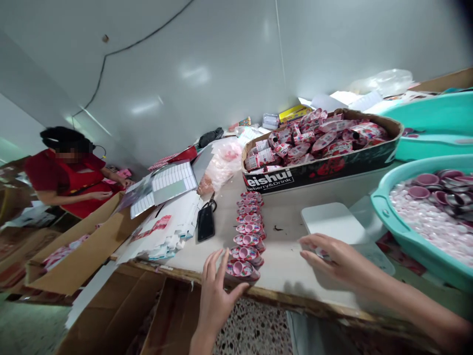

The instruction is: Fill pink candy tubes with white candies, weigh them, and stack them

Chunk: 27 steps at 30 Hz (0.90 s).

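Note:
A row of small red-and-pink printed packs [248, 240], each with a round pink cup-like piece on top, runs back from the table's front edge. My left hand [216, 291] is beside the nearest pack, fingers spread and thumb out in front of it. It appears to hold nothing. To the right of the row, my right hand [330, 254] hovers over the table with fingers stretched out and slightly apart. A small pale patch shows below its fingers; I cannot tell what it is. Just behind this hand lies a white flat square device [332, 222].
An open carton [321, 172] full of similar packs stands behind. At right, a turquoise basin [384, 197] holds pink cups and pearly pieces. A black phone-like device [206, 223] and papers [173, 183] lie left. A person in red [74, 177] works beyond a cardboard box [81, 256].

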Each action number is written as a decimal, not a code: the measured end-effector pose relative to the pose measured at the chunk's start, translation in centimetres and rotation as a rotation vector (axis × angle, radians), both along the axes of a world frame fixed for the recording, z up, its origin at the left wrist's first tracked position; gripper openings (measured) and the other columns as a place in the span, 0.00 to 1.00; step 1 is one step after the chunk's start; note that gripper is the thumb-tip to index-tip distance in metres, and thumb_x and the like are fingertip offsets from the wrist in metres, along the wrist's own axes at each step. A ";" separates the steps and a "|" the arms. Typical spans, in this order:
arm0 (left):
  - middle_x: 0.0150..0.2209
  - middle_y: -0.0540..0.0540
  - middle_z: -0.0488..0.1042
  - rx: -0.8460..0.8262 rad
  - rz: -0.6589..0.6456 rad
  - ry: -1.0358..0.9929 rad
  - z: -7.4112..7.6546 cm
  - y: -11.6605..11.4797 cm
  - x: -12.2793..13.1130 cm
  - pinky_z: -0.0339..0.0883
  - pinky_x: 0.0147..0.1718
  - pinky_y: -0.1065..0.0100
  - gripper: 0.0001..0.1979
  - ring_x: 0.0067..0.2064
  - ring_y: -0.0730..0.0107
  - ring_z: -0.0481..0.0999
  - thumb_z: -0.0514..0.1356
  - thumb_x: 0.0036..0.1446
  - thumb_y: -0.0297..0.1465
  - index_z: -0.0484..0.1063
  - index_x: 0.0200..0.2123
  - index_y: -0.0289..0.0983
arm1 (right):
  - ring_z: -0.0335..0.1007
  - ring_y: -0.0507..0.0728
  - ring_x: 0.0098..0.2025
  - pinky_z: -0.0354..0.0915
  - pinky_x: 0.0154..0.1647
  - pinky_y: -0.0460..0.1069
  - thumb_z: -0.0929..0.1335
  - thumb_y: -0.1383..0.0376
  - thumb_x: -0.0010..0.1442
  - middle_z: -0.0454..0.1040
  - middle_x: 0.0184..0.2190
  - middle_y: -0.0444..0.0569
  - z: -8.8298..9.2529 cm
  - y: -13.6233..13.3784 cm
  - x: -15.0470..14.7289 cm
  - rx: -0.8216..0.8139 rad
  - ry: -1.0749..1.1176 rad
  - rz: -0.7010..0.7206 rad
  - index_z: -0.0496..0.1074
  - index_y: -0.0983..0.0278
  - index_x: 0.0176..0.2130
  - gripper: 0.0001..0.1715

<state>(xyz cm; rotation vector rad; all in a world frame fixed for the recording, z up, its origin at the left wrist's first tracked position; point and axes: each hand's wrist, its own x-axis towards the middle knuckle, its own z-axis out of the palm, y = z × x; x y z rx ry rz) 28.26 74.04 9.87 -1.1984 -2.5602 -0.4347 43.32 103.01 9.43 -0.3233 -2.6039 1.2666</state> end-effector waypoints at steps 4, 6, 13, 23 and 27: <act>0.62 0.35 0.56 0.226 0.108 0.032 -1.4 2.3 1.8 0.56 0.58 0.41 0.40 0.64 0.45 0.53 0.62 0.54 0.43 0.46 0.65 0.40 | 0.71 0.62 0.46 0.65 0.46 0.54 0.61 0.52 0.62 0.74 0.45 0.55 0.6 1.0 -5.3 0.063 0.070 -0.042 0.70 0.63 0.48 0.23; 0.62 0.34 0.55 0.308 0.167 0.077 -2.2 3.9 2.8 0.55 0.57 0.39 0.39 0.64 0.43 0.52 0.62 0.53 0.43 0.49 0.64 0.41 | 0.69 0.62 0.49 0.62 0.51 0.54 0.61 0.54 0.62 0.73 0.47 0.57 0.3 1.4 -8.8 0.111 0.122 -0.084 0.70 0.65 0.48 0.22; 0.64 0.27 0.46 0.435 0.357 0.170 -4.7 7.5 4.6 0.53 0.51 0.27 0.40 0.65 0.30 0.45 0.63 0.52 0.39 0.47 0.63 0.39 | 0.64 0.63 0.55 0.57 0.56 0.52 0.62 0.54 0.60 0.71 0.51 0.61 -2.4 2.6 -19.7 -0.167 0.094 -0.334 0.69 0.69 0.49 0.25; 0.59 0.34 0.61 0.391 0.455 0.265 -5.0 8.8 3.1 0.52 0.52 0.28 0.26 0.64 0.32 0.51 0.65 0.51 0.37 0.67 0.54 0.43 | 0.69 0.62 0.50 0.63 0.49 0.53 0.56 0.43 0.58 0.73 0.49 0.55 -6.8 -1.4 -25.0 -0.443 0.192 -0.479 0.68 0.64 0.51 0.36; 0.57 0.40 0.66 0.445 0.495 0.258 -4.6 9.0 3.0 0.54 0.56 0.38 0.19 0.62 0.40 0.58 0.66 0.49 0.36 0.74 0.47 0.45 | 0.67 0.60 0.53 0.60 0.54 0.52 0.56 0.42 0.55 0.74 0.48 0.52 -7.7 -1.6 -26.2 -0.497 0.300 -0.456 0.72 0.62 0.44 0.34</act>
